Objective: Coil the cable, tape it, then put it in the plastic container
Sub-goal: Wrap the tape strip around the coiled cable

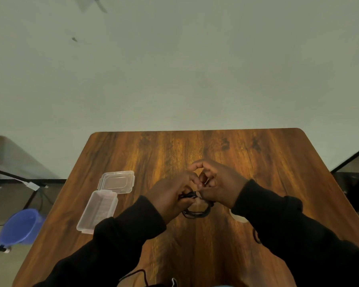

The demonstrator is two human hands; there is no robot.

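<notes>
Both hands meet knuckle to knuckle above mid-table. Left hand grip closed on the coiled black cable; right hand fingers pinched tight at the coil's top. Open plastic container sits left of the hands.

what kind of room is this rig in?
Likely a plain indoor workroom or office, not a kitchen or factory: a bare wooden table against a blank pale wall, a blue bucket on the floor, a dark stand with cabling.
</notes>
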